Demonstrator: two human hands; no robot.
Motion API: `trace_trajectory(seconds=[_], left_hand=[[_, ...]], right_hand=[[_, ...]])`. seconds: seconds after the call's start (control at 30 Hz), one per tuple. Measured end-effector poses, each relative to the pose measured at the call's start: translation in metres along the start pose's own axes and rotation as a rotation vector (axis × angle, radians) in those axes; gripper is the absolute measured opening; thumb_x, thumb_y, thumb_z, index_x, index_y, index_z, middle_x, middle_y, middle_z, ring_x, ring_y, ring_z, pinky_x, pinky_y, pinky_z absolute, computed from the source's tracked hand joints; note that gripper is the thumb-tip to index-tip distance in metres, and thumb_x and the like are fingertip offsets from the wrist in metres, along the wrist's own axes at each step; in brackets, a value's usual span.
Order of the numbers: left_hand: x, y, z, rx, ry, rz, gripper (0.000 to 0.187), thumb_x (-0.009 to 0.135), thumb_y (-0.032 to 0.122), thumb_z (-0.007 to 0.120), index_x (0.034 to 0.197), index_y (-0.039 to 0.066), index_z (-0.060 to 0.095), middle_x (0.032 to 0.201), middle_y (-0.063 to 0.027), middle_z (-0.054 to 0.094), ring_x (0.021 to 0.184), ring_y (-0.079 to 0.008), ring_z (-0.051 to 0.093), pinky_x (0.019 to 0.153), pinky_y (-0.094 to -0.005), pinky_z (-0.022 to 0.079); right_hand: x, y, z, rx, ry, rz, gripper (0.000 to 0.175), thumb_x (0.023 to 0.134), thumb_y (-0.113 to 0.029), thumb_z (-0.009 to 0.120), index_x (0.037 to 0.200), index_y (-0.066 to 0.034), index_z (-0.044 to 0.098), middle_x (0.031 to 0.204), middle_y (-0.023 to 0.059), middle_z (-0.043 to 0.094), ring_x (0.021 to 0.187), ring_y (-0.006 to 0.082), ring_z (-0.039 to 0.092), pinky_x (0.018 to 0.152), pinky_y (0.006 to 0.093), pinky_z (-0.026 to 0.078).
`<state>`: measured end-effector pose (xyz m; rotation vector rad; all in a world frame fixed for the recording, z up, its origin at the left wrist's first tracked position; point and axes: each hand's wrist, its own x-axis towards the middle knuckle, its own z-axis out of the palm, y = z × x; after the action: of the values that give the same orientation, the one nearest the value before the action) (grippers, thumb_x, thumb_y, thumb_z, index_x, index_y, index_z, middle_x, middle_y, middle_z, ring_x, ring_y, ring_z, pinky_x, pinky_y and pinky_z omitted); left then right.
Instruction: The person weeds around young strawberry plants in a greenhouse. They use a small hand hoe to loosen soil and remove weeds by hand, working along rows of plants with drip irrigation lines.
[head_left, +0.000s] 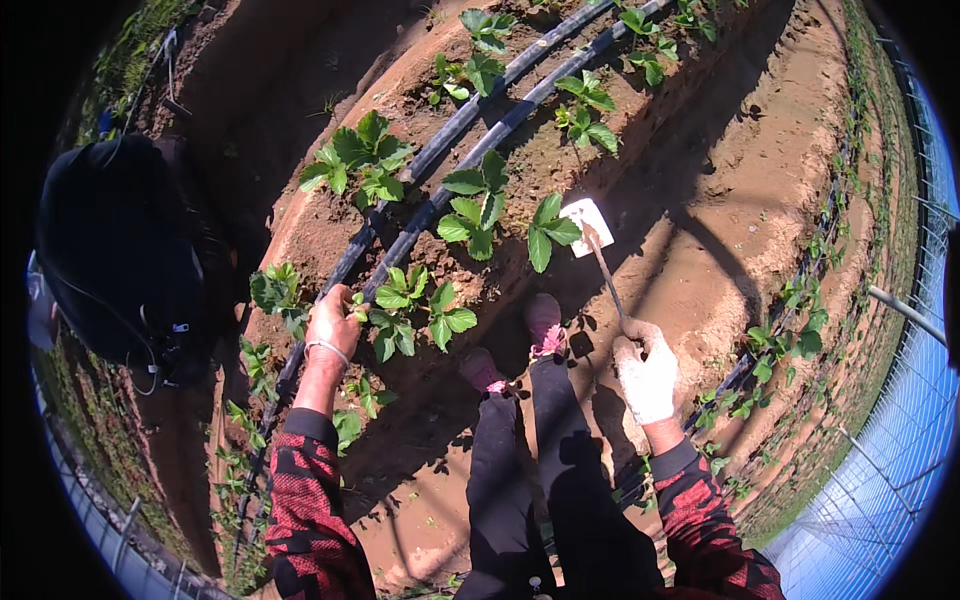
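My left hand (334, 324) is bare, with a pale band at the wrist. Its thumb and fingers pinch a small green piece of plant (361, 308) just over the drip hoses. In my right hand (648, 371), which wears a white glove, is the thin shaft of a small hand hoe (607, 279). The hoe's square blade (587, 227) looks white in the sun and lies at the side of the raised bed, beside a young strawberry plant (550, 231). Closest to my left hand grow a leafy strawberry plant (276, 291) and another plant (405, 289) on the hoses' other side.
Two dark drip hoses (480, 135) run along the soil bed between rows of strawberry plants. My shoes (545, 319) stand in the furrow. A large dark cloth shape (120, 247) with cords fills the left; I cannot tell what it is. A metal pole (907, 313) juts in at right.
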<state>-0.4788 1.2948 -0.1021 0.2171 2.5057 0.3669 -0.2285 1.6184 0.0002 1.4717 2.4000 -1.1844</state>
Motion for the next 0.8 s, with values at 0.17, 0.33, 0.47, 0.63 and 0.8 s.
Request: trace_trajectory(seconds=[0.17,0.33,0.47,0.63,0.8], left_hand=[[0.064,0.113,0.01,0.122,-0.173,-0.051,0.025,0.077,0.024,0.074,0.096,0.011,0.064,0.095,-0.0167,0.069,0.094,-0.0337,0.066,0.082,-0.0418,0.05],[0.103,0.13,0.03,0.18,-0.269,-0.063,0.046,0.06,0.034,0.087,0.087,0.005,0.064,0.087,-0.0143,0.068,0.083,-0.0286,0.065,0.075,-0.0383,0.051],[0.101,0.114,0.036,0.195,-0.234,-0.013,0.057,0.053,0.04,0.09,0.085,0.003,0.062,0.08,-0.0135,0.066,0.076,-0.0255,0.064,0.07,-0.0374,0.051],[0.103,0.135,0.036,0.233,-0.25,-0.114,0.049,0.059,0.038,0.086,0.085,0.005,0.063,0.087,-0.0165,0.069,0.083,-0.0322,0.067,0.074,-0.0399,0.052],[0.102,0.138,0.037,0.202,-0.24,-0.18,0.043,0.062,0.036,0.082,0.088,0.008,0.063,0.089,-0.0165,0.069,0.087,-0.0329,0.067,0.076,-0.0401,0.052]], right_hand=[[0.054,-0.004,0.037,-0.02,0.074,-0.246,0.017,0.084,-0.009,0.063,0.101,-0.0067,0.065,0.088,0.0146,0.069,0.077,0.0323,0.068,0.07,0.0371,0.054],[0.097,-0.021,0.03,0.114,-0.027,-0.133,0.02,0.084,-0.009,0.065,0.104,-0.007,0.066,0.091,0.0133,0.07,0.079,0.0258,0.069,0.071,0.0329,0.053],[0.081,-0.008,0.018,0.047,-0.093,-0.162,0.017,0.082,-0.006,0.063,0.098,-0.0068,0.067,0.089,0.0147,0.07,0.076,0.0304,0.069,0.068,0.0355,0.054],[0.088,-0.036,0.012,0.003,-0.121,-0.213,0.016,0.081,-0.006,0.065,0.097,-0.0084,0.067,0.088,0.0134,0.07,0.075,0.0291,0.069,0.067,0.0344,0.054],[0.116,-0.091,0.03,0.197,-0.202,-0.234,0.018,0.082,-0.004,0.066,0.1,-0.0053,0.067,0.085,0.0106,0.069,0.07,0.0177,0.067,0.065,0.0299,0.052]])
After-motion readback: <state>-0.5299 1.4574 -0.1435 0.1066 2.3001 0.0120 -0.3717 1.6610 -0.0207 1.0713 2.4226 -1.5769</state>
